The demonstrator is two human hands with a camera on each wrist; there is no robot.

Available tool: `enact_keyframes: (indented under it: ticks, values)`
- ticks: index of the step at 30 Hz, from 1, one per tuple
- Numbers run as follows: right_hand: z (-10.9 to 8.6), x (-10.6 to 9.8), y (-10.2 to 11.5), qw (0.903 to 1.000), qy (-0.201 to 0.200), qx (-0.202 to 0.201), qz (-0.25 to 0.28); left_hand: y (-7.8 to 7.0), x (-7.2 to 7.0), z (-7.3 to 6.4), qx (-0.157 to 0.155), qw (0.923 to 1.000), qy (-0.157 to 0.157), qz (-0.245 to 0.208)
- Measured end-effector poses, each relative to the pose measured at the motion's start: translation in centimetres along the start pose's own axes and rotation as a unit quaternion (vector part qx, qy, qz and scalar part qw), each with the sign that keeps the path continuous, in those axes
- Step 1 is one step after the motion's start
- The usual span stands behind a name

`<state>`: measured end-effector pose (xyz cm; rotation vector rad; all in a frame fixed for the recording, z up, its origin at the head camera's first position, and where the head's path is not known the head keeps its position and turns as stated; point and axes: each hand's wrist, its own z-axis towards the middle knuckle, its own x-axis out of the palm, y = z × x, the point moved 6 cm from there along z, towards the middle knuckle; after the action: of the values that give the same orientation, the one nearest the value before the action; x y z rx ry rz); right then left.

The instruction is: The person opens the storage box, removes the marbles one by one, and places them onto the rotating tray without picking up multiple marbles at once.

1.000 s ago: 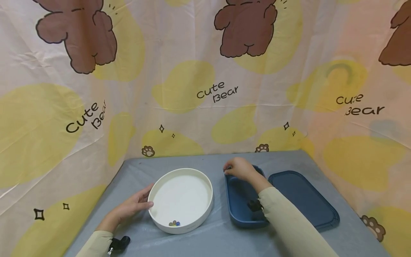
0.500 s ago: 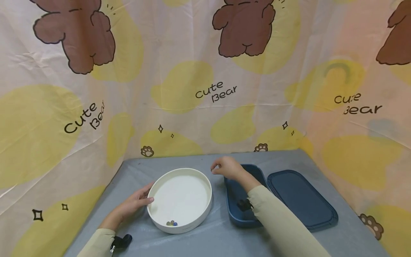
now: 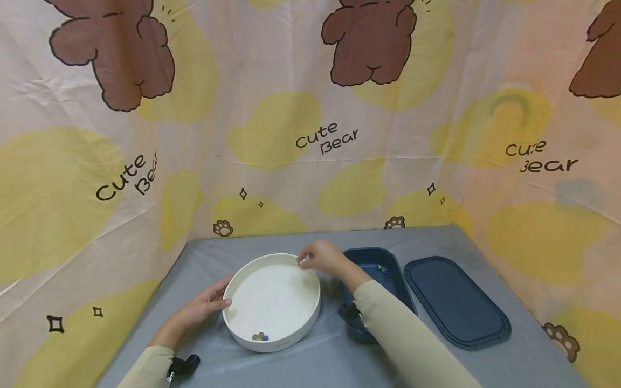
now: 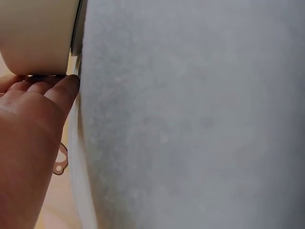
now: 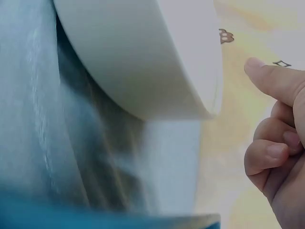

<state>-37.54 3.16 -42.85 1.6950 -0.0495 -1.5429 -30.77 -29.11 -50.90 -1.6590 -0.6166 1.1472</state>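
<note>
A low-walled white round dish [image 3: 274, 296] stands on the table, with several small coloured marbles [image 3: 260, 337] gathered inside at its near edge. My left hand [image 3: 204, 304] holds the dish's left side, thumb at the rim and fingers along the outer wall; the left wrist view shows these fingers [image 4: 62, 90] against the wall. Over the dish's far right rim, my right hand [image 3: 322, 258] has its thumb and forefinger tips together, pinching what looks like a marble, mostly hidden. In the right wrist view, the other fingers [image 5: 269, 152] are curled.
Right of the dish, a dark blue rectangular box [image 3: 400, 280] stands without its cover, several marbles [image 3: 383, 270] inside at the far end. Its blue lid [image 3: 458, 302] lies farther right. A curtain [image 3: 271, 205] with printed bears hangs behind the grey table [image 3: 233, 372].
My right hand has moved left from the box's far edge to above the dish's rim, uncovering the marbles in the box. The left hand stays at the dish.
</note>
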Motion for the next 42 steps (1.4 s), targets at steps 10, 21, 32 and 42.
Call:
enact_keyframes:
  ticks: [10,21,32,42]
  values:
    - [0.8,1.1,1.0,0.9999,0.01,-0.01,0.006,-0.2,0.3,-0.1,-0.004,0.9999,0.011,-0.005]
    - [-0.6,-1.4,0.3,0.9993,0.018,0.001,0.032,-0.3,0.6,-0.2,-0.016,0.9997,0.012,-0.011]
    - [-2.8,-5.3,-2.9,0.9989,-0.015,0.024,0.037,-0.4,0.3,-0.7,-0.01,0.9999,0.006,-0.005]
    - [-5.8,-8.5,-5.5,0.9987,-0.044,0.02,0.016,-0.7,0.5,-0.8,-0.028,0.9996,0.008,0.004]
